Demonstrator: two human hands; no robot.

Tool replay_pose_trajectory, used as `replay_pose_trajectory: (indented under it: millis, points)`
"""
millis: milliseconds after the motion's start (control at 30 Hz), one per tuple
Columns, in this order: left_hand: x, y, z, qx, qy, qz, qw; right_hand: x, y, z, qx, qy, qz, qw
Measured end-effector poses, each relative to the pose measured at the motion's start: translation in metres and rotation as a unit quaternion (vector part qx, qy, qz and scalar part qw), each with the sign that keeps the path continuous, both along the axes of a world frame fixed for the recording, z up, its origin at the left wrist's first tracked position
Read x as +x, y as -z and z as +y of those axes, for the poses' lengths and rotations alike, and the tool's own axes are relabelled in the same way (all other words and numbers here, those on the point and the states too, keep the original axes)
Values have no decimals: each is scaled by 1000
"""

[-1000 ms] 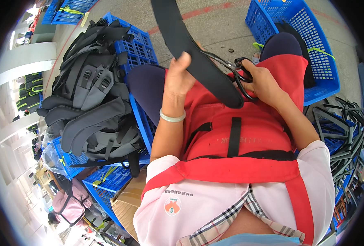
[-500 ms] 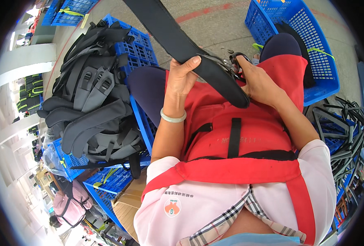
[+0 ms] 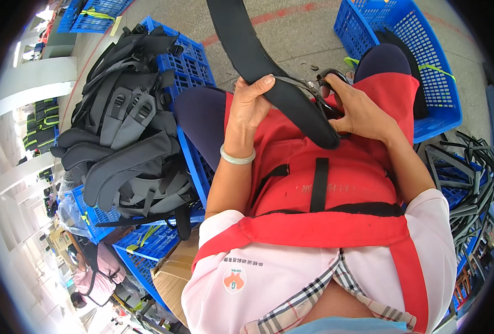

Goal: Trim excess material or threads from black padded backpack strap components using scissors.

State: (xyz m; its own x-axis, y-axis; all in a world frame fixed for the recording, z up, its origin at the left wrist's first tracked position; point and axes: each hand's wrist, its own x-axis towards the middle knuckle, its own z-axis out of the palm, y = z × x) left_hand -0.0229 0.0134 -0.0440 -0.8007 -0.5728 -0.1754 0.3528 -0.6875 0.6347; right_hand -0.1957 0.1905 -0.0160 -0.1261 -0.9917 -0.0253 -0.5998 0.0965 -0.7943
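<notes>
A long black padded strap (image 3: 252,53) runs from the top of the view down across my lap. My left hand (image 3: 251,102) grips it from the left, thumb on top. My right hand (image 3: 358,111) holds black-handled scissors (image 3: 319,89) with the blades against the strap's edge near its rounded lower end. A red apron (image 3: 336,178) covers my lap under both hands. A pale bangle sits on my left wrist.
A blue crate (image 3: 194,161) at my left is heaped with grey and black padded straps (image 3: 124,139). Another blue crate (image 3: 425,67) stands at the upper right. Loose black straps (image 3: 464,183) lie at the right. A cardboard box (image 3: 172,273) sits lower left.
The strap has slid down and flattened across my lap. My left hand shifted its grip to the strap's edge, and the scissors moved in against it.
</notes>
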Motion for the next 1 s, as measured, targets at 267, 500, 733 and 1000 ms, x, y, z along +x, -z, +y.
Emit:
replay_pose_trajectory:
  millis: [267,500,733,1000]
  points:
    - [-2,10,1,-4,1,23,1000,8,3,-6,58,40,-10,997]
    - [2,10,-2,1,41,35,999,8,10,-3,66,65,1,996]
    - [0,12,-13,6,9,17,1000,10,18,-4,63,74,-15,995]
    - [-3,12,-1,-8,4,-6,1000,11,29,-6,-35,84,42,995]
